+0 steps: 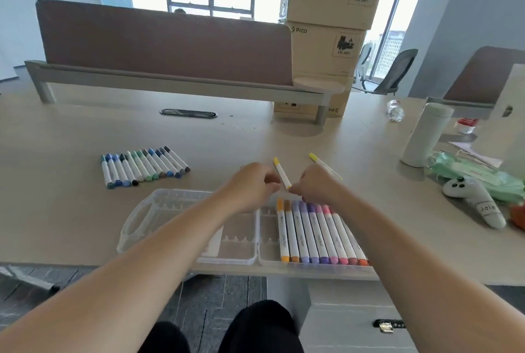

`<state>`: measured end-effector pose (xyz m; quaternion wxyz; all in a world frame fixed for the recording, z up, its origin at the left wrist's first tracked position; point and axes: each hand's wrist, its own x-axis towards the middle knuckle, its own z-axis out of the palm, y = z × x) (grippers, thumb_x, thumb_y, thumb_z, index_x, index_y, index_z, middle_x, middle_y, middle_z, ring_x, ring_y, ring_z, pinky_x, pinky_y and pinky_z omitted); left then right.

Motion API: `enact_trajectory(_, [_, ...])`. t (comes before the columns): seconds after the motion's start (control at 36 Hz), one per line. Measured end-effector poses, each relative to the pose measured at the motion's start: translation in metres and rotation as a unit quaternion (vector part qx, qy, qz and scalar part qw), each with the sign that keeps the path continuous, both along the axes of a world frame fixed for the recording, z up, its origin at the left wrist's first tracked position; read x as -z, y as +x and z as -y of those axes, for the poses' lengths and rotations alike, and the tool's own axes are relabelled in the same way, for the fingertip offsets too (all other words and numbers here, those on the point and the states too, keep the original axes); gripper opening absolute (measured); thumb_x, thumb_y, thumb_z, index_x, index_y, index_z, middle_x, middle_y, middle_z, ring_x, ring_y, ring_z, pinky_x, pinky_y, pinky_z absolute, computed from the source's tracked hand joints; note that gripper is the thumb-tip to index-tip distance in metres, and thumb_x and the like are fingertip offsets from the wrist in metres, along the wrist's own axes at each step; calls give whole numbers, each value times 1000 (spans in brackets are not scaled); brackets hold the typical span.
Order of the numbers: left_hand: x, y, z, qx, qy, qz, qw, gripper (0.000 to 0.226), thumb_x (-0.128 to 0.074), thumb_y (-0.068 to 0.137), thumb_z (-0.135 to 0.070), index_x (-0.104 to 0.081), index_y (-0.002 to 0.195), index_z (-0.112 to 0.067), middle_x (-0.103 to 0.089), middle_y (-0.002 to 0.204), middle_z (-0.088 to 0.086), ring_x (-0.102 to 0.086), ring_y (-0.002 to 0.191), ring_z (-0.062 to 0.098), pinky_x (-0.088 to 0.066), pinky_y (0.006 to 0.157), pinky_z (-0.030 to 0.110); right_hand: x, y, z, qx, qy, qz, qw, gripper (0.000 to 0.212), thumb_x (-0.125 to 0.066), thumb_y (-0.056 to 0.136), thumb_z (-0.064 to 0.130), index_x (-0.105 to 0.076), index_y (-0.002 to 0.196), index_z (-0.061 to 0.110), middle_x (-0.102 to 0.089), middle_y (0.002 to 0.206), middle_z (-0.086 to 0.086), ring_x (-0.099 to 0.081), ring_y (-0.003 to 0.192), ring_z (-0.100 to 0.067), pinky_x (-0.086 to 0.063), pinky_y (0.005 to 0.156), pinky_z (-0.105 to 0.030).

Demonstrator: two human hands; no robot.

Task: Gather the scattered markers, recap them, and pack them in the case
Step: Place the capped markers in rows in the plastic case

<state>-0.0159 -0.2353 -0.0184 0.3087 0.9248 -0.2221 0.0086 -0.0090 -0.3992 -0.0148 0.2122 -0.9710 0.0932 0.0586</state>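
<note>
Above the open case (170, 204), both hands close on one yellow marker (282, 173): the right hand (315, 185) pinches its lower tip, the left hand (252, 182) grips the barrel. Beneath them the case's right half holds a row of packed markers (312, 230). A second yellow marker (324, 165) lies on the bench (71, 204) just beyond; blue-green markers (145, 166) lie well left.

left forearm (170, 227) covers middle of clear plastic marker case (133, 222) | right hand (315, 185) hides near end of far yellow-capped white marker (314, 157) | left hand (250, 182) fingertips blurred, contact with nearer yellow-capped white marker (281, 172) unclear | print on packed pastel markers (312, 230) unreadable | orange object (518, 216) cut by right edge
</note>
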Motion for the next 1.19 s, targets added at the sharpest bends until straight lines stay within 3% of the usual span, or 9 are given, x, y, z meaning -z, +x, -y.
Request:
enact_trajectory(0.08, [0,13,5,-12,-11,5,1000,18,-57,97,-23,-70,108,-18,-70,106,1,-62,95,18,-49,85,32,5,23,2,21,18,24,999,26,-67,81,33,-52,66,17,-61,81,-9,-58,75,-27,-57,80,-39])
enact_trajectory(0.22, [0,27,10,-17,-3,15,1000,20,-54,97,-21,-71,107,-18,-70,102,2,-62,92,19,-49,81,32,-3,48,-7,39,-31,-3,999,50,-67,84,52,-49,65,10,-51,67,-5,-50,67,-24,-42,61,-31])
enact_trajectory(0.31, [2,33,9,-21,10,20,1000,21,-53,96,-21,-71,107,-17,-69,102,2,-62,94,20,-49,81,32,3,61,-12,38,-52,-11,998,39,-68,83,46,-60,77,8,-55,67,-3,-52,60,-21,-40,55,-27])
enact_trajectory(0.39, [2,33,6,-21,7,18,1000,22,-53,96,-19,-71,108,-15,-70,106,2,-62,99,20,-47,82,29,9,63,-12,23,-34,20,999,13,-63,85,27,-61,87,14,-57,79,-2,-53,71,-24,-45,66,-30])
enact_trajectory(0.53, [0,26,-4,-32,3,17,999,23,-51,97,-18,-71,109,-14,-69,106,0,-59,95,16,-36,75,23,-5,59,-22,33,-82,-21,996,19,-58,86,27,-59,77,11,-61,73,-5,-55,63,-24,-39,52,-26])
enact_trajectory(0.64, [-3,15,-10,-41,10,9,999,26,-51,97,-16,-69,116,-13,-68,113,1,-56,95,15,-36,80,22,-22,32,-26,-3,-43,-37,998,21,-58,86,23,-63,75,7,-60,67,-6,-52,58,-23,-40,56,-25])
enact_trajectory(0.83, [-10,-17,-15,-20,36,-1,999,36,-53,96,-14,-60,132,-11,-63,129,5,-56,117,21,-37,90,22,-40,-35,-32,-48,22,-133,990,36,-48,89,21,-48,54,12,-43,52,-5,-32,37,-16,-27,41,-17])
enact_trajectory(1.06, [0,-46,-18,17,96,-41,994,46,-49,99,-9,-45,144,-16,-50,145,7,-55,124,23,-44,99,32,-30,-74,-39,-59,53,-152,985,37,-49,95,20,-50,60,9,-46,34,2,-33,25,-11,-22,37,-14])
enact_trajectory(1.19, [2,-56,-17,41,127,-46,990,43,-45,98,-8,-49,141,-10,-50,144,9,-46,131,25,-36,100,27,-21,-76,-38,-57,52,-144,987,44,-48,100,26,-53,60,9,-51,47,-2,-36,35,-14,-25,37,-18])
